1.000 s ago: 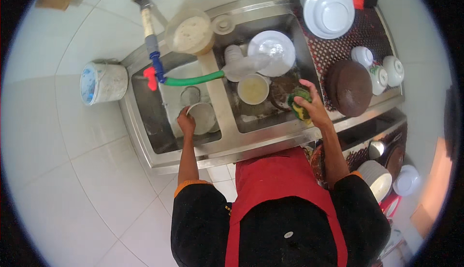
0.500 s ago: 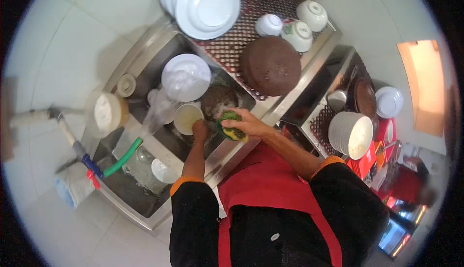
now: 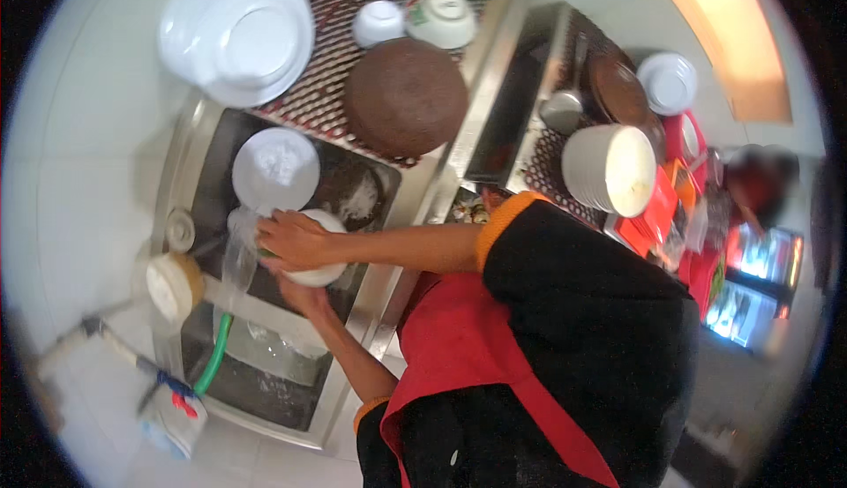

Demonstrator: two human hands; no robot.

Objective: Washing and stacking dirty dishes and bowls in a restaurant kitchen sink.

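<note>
Holds round white bowl (image 3: 319, 274) in bare left hand (image 3: 305, 295), over rectangular stainless-steel sink basin (image 3: 219, 167), near round white plate (image 3: 276, 170). Rests bare right hand (image 3: 298, 238) against bowl; impossible to determine that grip.

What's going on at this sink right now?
A person's left hand holds a white bowl by its edge over the sink basin, while the right hand reaches across to the same bowl; whether anything is in that palm is hard to see. Water runs from the green hose toward that basin, where a white plate lies. On the mesh mat beside it sit stacked plates and a brown round piece.
</note>
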